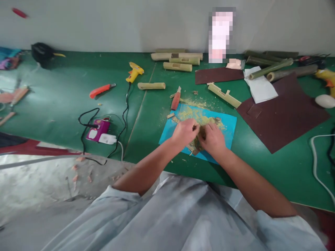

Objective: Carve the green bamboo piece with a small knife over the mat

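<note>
My left hand [185, 131] is curled, thumb against the fingers, above a blue sheet [229, 129]; whatever it grips is hidden. Close beside it, my right hand [214, 137] has its fingers closed round a small olive-brown piece [201, 133] that looks like bamboo, mostly covered by the fingers. Pale shavings [190, 113] are scattered over the sheet and the green table beyond. Small wood scraps lie by the sheet's left edge. Just past its upper left corner rests a red-handled knife [176, 100], apart from both hands.
Several cut bamboo tubes [178, 67] lie along the wall, and a notched bamboo piece [224, 95] is nearer. To the left are a yellow glue gun [135, 71], an orange cutter [101, 90] and a purple power box [98, 130] with cords. Brown sheets [285, 115] cover the right.
</note>
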Available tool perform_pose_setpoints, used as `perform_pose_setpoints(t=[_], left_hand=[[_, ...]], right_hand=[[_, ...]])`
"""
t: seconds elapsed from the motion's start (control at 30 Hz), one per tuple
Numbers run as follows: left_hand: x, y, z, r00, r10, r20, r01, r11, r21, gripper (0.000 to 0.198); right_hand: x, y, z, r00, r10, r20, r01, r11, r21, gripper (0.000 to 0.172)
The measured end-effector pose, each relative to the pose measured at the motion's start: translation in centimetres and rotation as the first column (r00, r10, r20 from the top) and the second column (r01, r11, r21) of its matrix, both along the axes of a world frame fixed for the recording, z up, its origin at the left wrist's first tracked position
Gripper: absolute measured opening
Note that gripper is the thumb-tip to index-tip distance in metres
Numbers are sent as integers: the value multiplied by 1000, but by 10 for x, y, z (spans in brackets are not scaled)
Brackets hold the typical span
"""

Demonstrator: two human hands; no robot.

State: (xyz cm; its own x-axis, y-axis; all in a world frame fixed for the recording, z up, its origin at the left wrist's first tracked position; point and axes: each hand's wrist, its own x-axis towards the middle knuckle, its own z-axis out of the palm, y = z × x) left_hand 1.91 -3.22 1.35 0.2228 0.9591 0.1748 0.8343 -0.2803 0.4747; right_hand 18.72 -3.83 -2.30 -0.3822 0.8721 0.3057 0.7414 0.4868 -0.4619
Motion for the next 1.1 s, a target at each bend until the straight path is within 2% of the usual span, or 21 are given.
perform_pose_setpoints(t=[0.13, 0.33, 0.47, 0.67, 0.77, 1.1], left_hand=[[-2, -2, 0, 1000, 2, 7, -2, 1000, 20, 21], [1, 3, -2, 1000, -1, 2, 1, 1000, 1, 20], [-2, -2, -2, 1000, 2, -10, -1, 1000, 26, 18], [2, 3, -5, 1000, 9, -2, -9, 999, 48, 20], [1, 0, -5, 1000, -16, -5, 16, 999, 52, 20], [-1, -7, -7, 999, 26, -22, -24, 996, 85, 23]], right_hand=[[0, 0, 0, 1000, 21, -10, -21, 1000, -1, 9], [0, 0, -1, 1000, 10, -20, -10, 1000, 8, 12], [-1, 0, -4, 999, 35, -28, -35, 999, 2, 10], [-1, 0, -5, 999, 22, -31, -22, 1000, 1, 14], [-2, -1, -4, 999, 19, -25, -20, 1000, -9, 13], [-2, 0, -3, 999, 36, -29, -36, 999, -15, 11]])
